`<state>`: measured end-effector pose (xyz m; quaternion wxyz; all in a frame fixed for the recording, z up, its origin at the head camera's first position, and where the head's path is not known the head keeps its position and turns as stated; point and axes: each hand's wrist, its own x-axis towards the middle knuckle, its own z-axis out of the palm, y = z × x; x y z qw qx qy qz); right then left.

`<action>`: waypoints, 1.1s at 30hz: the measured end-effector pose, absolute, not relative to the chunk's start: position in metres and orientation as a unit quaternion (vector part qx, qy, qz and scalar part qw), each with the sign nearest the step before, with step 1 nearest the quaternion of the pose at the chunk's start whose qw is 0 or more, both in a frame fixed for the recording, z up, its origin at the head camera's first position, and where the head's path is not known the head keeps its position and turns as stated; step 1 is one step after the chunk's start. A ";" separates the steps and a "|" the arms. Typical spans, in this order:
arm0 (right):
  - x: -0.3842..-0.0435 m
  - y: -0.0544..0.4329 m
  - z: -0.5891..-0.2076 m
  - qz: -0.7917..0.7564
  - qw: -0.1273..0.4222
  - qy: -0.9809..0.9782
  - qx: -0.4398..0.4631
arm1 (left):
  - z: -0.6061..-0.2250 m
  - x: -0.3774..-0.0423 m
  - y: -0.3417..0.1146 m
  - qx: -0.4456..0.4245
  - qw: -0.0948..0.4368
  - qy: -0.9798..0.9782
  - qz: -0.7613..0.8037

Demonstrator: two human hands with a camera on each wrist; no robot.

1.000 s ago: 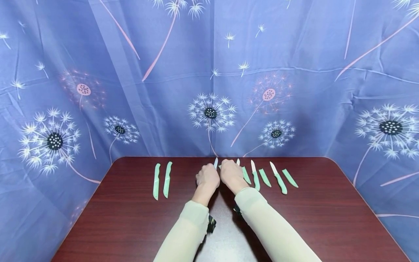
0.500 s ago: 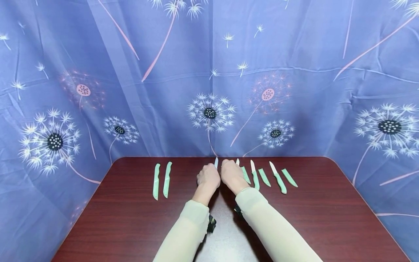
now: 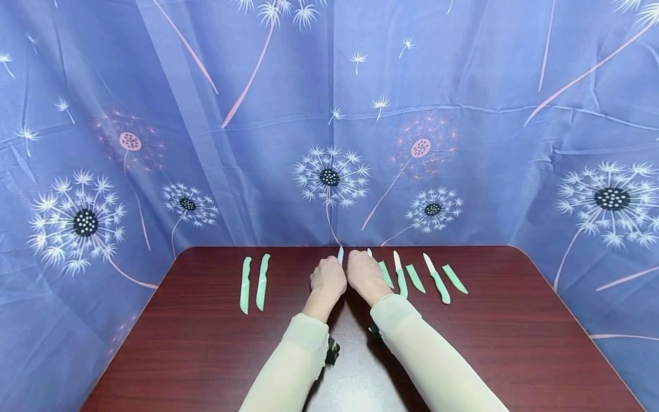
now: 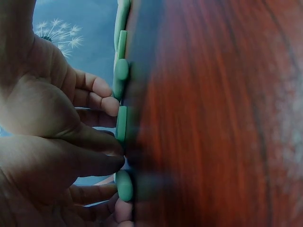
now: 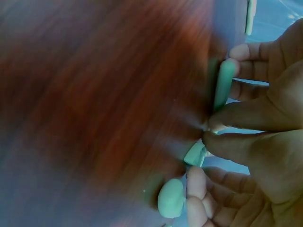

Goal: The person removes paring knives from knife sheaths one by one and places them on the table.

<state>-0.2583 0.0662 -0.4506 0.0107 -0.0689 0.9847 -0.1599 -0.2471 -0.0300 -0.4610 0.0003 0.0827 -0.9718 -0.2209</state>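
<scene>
A small bare knife sits near the far edge of the counter, its green handle pinched between thumb and fingers of the left hand. Just beside it, the right hand pinches a green sheath, its outer fingertips at or against the handle of a neighbouring knife. The held knife should be light and stiff, its smooth grip perhaps slightly slippery; the handle is the safe place to take it, the sheath by its sides. Rightward, two further bare knives alternate with three loose sheaths; two sheathed knives lie to the left. From the head camera, the hands cover the pinched sheath and both nearby handles; the wrist views are dim and partly blurred, so whether knife or sheath is lifted I cannot tell.
</scene>
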 end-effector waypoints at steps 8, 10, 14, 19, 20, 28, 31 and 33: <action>-0.261 0.066 -0.451 -0.155 0.021 0.986 -0.066 | -0.466 -0.252 -0.032 0.079 -0.007 -0.972 -0.223; -0.260 0.066 -0.450 -0.155 0.024 0.985 -0.066 | -0.473 -0.258 -0.033 0.079 -0.005 -0.972 -0.223; -0.258 0.067 -0.449 -0.159 0.020 0.984 -0.071 | -0.481 -0.265 -0.034 0.079 -0.005 -0.970 -0.229; -0.255 0.070 -0.447 -0.149 0.000 0.985 -0.083 | -0.471 -0.256 -0.036 0.074 -0.008 -0.972 -0.224; -0.254 0.070 -0.446 -0.144 -0.002 0.986 -0.085 | -0.466 -0.252 -0.037 0.073 -0.012 -0.973 -0.219; -0.244 0.073 -0.441 -0.126 -0.035 0.986 -0.100 | -0.454 -0.234 -0.046 0.027 0.040 -0.990 -0.134; -0.238 0.074 -0.438 -0.113 -0.059 0.985 -0.117 | -0.451 -0.229 -0.051 0.011 0.067 -0.992 -0.108; -0.234 0.074 -0.436 -0.109 -0.071 0.984 -0.122 | -0.449 -0.225 -0.054 0.003 0.077 -0.993 -0.093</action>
